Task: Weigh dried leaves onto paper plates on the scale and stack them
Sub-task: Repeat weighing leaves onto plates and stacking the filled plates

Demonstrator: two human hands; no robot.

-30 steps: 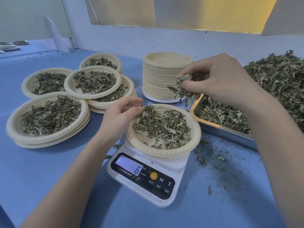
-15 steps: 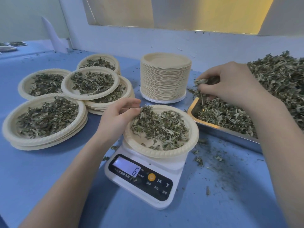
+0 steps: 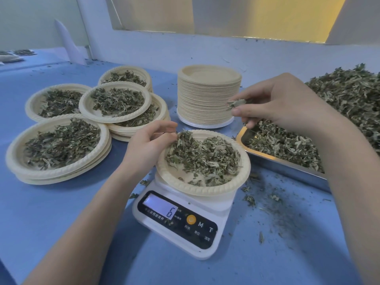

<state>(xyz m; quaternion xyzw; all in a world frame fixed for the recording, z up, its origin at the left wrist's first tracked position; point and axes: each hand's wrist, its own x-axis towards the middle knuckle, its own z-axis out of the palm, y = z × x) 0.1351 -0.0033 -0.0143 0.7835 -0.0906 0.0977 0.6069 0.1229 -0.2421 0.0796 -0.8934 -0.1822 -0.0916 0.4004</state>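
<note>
A paper plate [image 3: 205, 191] heaped with dried leaves sits on the white digital scale [image 3: 207, 243], whose display shows 6. My left hand [image 3: 148, 147] is at the plate's left rim, its curled fingers and thumb holding that edge. My right hand [image 3: 283, 103] hovers above the near corner of the metal tray [image 3: 277, 160]. It pinches a small tuft of dried leaves [image 3: 235, 103] between thumb and fingertips, just right of the stack of empty plates [image 3: 207, 99].
Several filled plates lie stacked at the left: a near stack [image 3: 59, 173], a middle stack [image 3: 115, 118] and two farther ones [image 3: 35, 103] [image 3: 125, 68]. A large heap of loose leaves [image 3: 349, 95] fills the tray. Crumbs litter the blue table [image 3: 273, 202].
My right hand went right to the tray, shed most of its leaves and has come back left with a smaller pinch. The left hand and the reading of 6 are unchanged.
</note>
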